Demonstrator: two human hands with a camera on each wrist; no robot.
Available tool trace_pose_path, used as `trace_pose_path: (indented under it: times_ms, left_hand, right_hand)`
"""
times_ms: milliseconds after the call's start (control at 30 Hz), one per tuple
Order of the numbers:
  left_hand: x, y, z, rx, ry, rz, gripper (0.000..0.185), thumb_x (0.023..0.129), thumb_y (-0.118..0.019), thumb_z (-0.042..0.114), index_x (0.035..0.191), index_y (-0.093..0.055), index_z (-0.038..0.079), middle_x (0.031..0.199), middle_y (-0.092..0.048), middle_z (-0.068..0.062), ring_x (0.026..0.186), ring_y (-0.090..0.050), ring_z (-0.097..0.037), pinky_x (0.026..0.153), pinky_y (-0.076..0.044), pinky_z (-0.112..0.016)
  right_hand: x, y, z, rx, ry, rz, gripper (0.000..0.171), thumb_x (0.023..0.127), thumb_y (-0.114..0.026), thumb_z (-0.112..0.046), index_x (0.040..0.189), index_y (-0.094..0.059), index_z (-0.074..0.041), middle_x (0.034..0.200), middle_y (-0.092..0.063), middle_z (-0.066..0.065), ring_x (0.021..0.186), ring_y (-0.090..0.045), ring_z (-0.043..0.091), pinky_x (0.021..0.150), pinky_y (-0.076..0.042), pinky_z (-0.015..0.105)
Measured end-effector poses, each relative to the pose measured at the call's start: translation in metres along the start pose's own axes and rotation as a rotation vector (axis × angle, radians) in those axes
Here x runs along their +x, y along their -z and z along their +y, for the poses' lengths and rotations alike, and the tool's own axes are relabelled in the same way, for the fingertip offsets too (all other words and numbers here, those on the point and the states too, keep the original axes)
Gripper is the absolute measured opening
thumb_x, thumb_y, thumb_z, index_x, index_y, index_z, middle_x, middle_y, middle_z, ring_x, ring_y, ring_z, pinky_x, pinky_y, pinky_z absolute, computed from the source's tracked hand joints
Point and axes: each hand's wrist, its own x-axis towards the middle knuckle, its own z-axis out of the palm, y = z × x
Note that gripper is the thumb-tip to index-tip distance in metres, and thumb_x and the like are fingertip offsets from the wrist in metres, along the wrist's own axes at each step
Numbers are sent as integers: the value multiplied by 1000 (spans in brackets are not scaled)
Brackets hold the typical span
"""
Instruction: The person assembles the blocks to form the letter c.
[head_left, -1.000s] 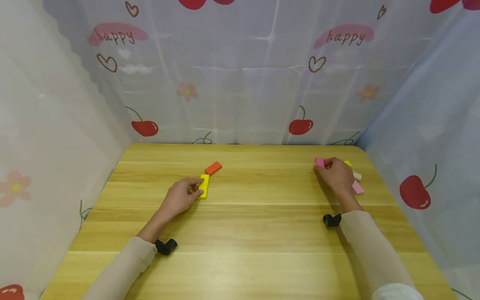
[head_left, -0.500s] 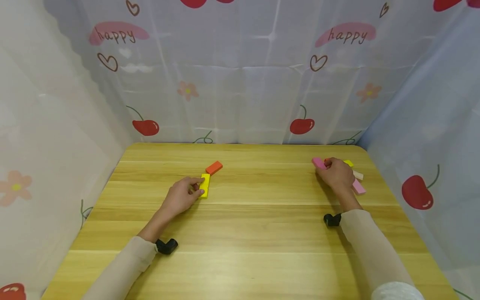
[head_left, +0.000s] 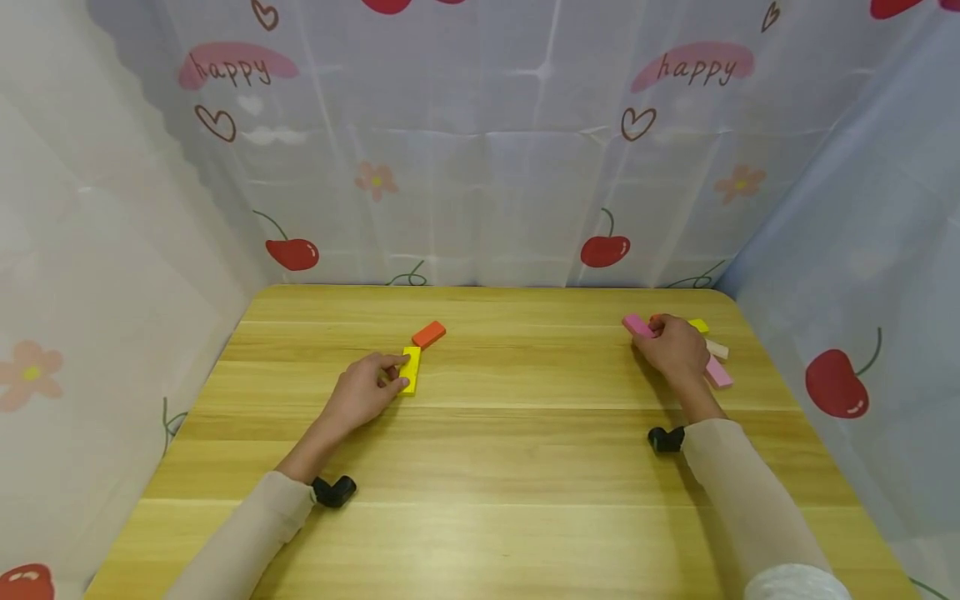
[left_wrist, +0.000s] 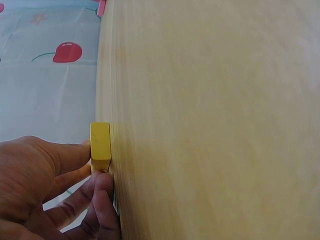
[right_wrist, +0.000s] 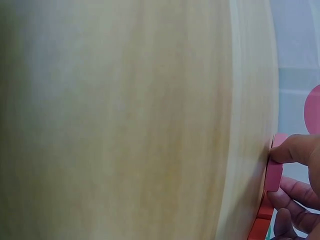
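Your left grip (head_left: 363, 390) clamps a yellow block (head_left: 409, 371); your right grip (head_left: 675, 350) pinches a pink block (head_left: 634, 325).

Head view: an orange block (head_left: 429, 335) lies on the counter (head_left: 495, 483) just beyond your left grip. Left wrist view: the yellow block sits at that grip's tips. Right wrist view: red-orange blocks (right_wrist: 260, 229) lie beside your right grip.

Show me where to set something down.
Free: the table between the orange block and right hand, and nearer, between the sleeves. Crowded: around the right hand, with a pink block and cream block; also by the left hand.
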Motion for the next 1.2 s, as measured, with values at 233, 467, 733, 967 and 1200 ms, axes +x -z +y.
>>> trace_pose_path:
  times_ms: [233,467,733,967,1200]
  left_hand:
    - [0,0,-1,-1,-1,0,46,102,-76,24,146,-69,11,106,-72,-6,78,-61,-16,70,-49,-30]
    - [0,1,0,-12,0,2,45,102,-76,24,145,-70,11,106,-72,-7,77,-61,-16,70,-49,-31]
    - [-1,1,-1,1,-5,2,45,102,-76,25,144,-70,11,105,-72,-7,76,-61,-15,70,-50,-31]
    - [0,2,0,-4,-5,0,45,102,-76,25,144,-70,10,106,-72,-7,76,-62,-14,69,-50,-31]
    - [-1,1,0,-8,0,0,45,102,-76,24,144,-70,11,107,-72,-8,76,-62,-15,69,-50,-31]
  right_hand:
    - [-1,1,-3,-8,33,6,46,95,-72,-39,126,-70,-5,112,-73,18,99,-63,37,83,-47,52]
    - [-1,0,-8,9,56,0,45,94,-73,-37,127,-72,-5,112,-74,18,99,-65,38,83,-48,53]
    - [-3,-4,-14,38,93,-18,46,95,-75,-34,129,-71,-3,114,-73,21,101,-64,38,90,-50,55]
    - [-6,-5,-22,19,116,-37,46,96,-73,-33,129,-70,-3,115,-74,22,101,-66,38,87,-51,54]
    - [-7,-8,-30,13,162,-31,43,94,-74,-30,128,-72,-3,114,-74,21,101,-67,37,86,-52,52]
